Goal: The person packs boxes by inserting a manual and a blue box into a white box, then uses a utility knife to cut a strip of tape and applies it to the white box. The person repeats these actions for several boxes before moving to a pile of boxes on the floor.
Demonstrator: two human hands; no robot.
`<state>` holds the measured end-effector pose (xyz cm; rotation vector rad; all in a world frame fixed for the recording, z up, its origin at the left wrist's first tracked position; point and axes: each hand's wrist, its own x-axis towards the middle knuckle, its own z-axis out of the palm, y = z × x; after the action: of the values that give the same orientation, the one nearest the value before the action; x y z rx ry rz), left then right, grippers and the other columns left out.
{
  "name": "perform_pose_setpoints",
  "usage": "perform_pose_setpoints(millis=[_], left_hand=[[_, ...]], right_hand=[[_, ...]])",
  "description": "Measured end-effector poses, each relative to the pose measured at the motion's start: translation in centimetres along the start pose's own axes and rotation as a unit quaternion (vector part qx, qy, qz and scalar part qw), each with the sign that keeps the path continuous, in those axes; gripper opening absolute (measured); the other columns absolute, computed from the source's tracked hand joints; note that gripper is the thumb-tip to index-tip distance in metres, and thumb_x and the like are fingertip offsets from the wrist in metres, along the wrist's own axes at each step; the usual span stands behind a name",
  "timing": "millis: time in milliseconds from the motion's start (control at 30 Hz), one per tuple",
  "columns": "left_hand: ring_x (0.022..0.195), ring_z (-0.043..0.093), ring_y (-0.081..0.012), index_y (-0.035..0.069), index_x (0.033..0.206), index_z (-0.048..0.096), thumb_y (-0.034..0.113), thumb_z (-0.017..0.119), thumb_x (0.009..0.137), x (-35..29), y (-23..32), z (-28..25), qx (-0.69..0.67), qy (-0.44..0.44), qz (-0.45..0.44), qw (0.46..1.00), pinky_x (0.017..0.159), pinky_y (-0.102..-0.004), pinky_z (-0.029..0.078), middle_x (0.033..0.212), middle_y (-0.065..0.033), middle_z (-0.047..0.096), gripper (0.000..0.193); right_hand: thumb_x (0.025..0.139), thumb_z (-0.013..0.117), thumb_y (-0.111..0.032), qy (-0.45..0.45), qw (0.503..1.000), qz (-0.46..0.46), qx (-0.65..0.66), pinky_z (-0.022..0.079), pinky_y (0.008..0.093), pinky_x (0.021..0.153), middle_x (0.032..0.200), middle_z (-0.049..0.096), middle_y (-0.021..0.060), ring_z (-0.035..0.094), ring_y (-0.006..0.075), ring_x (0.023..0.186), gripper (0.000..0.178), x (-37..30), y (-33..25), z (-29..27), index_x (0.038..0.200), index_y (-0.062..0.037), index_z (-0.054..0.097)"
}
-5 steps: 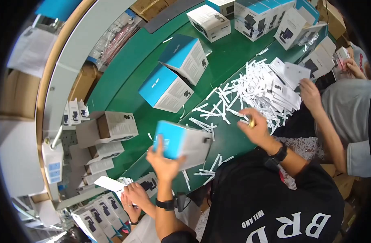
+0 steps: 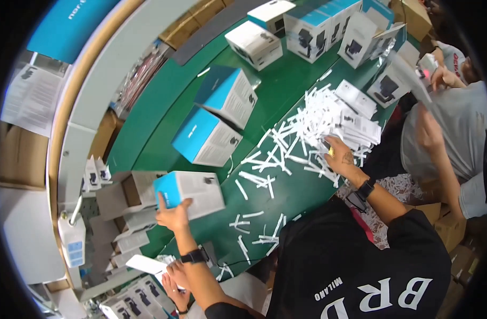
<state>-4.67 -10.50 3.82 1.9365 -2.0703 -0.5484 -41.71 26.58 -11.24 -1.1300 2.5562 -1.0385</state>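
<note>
My left hand (image 2: pixel 174 217) grips a blue-and-white carton (image 2: pixel 203 194) by its near left corner, thumb on the white side. The carton is tilted above the green table (image 2: pixel 206 234), close to an open white carton (image 2: pixel 142 183) at the left. My right hand (image 2: pixel 343 158) has its fingers curled at the near edge of a heap of white paper strips (image 2: pixel 320 114). A small yellow piece shows at those fingers; its kind is unclear. Flat white printed packets (image 2: pixel 360 125) lie on the heap's right side.
Two blue-and-white cartons (image 2: pixel 214 141) stand mid-table, with more cartons (image 2: pixel 307 37) at the far side. Co-workers' hands work at the right (image 2: pixel 429 127) and lower left (image 2: pixel 174 282). A curved grey frame (image 2: pixel 89 101) borders the table's left. Loose strips (image 2: pixel 243 220) lie near me.
My left hand has carried the carton leftward, toward the open cartons. My right hand has come down to the edge of the strip heap. The whole view has shifted a little.
</note>
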Motion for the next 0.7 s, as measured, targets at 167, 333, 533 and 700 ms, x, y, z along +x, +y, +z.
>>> perform_pose_setpoints(millis=[167,333,533,700], left_hand=[[0.124,0.047,-0.0434,0.038,0.154,0.038,0.059,0.087,0.054,6.0,6.8,3.1,0.109,0.124,-0.161,0.973,0.097,-0.0559,0.047,0.135,-0.0302,0.045,0.113],[0.133,0.046,-0.0385,0.032,0.151,0.045,0.064,0.07,0.075,7.7,7.9,4.0,0.062,0.07,-0.116,0.989,0.106,-0.0613,0.036,0.145,-0.0244,0.046,0.086],[0.115,0.064,-0.0349,0.012,0.123,0.068,0.057,0.047,0.096,12.0,-1.7,-1.4,0.407,0.247,0.128,0.87,0.114,-0.0648,0.023,0.129,-0.0113,0.068,0.057],[0.114,0.067,-0.029,0.013,0.112,0.074,0.035,0.054,0.096,12.5,-0.9,-5.2,0.496,-0.049,0.034,0.866,0.121,-0.0642,0.005,0.117,-0.0121,0.073,0.034]], right_hand=[[0.079,0.067,-0.008,0.042,0.985,0.055,-0.156,0.047,0.046,0.105,0.141,0.051,0.0274,0.053,0.0446,0.127,0.071,1.8,7.9,0.2,0.145,-0.0006,0.043],[0.079,0.066,-0.004,0.019,0.975,0.083,-0.204,0.054,0.0478,0.093,0.129,0.057,0.0241,0.062,0.0451,0.109,0.059,2.4,6.4,0.0,0.136,-0.0029,0.052],[0.077,0.068,-0.005,-0.04,0.971,0.101,-0.211,0.055,0.0482,0.085,0.116,0.06,0.02,0.065,0.0432,0.097,0.04,1.5,7.8,-2.5,0.117,-0.0044,0.063],[0.076,0.069,-0.005,-0.04,0.975,0.051,-0.214,0.055,0.0482,0.077,0.106,0.061,0.018,0.065,0.042,0.088,0.032,-1.0,6.6,-4.4,0.109,-0.0039,0.065]])
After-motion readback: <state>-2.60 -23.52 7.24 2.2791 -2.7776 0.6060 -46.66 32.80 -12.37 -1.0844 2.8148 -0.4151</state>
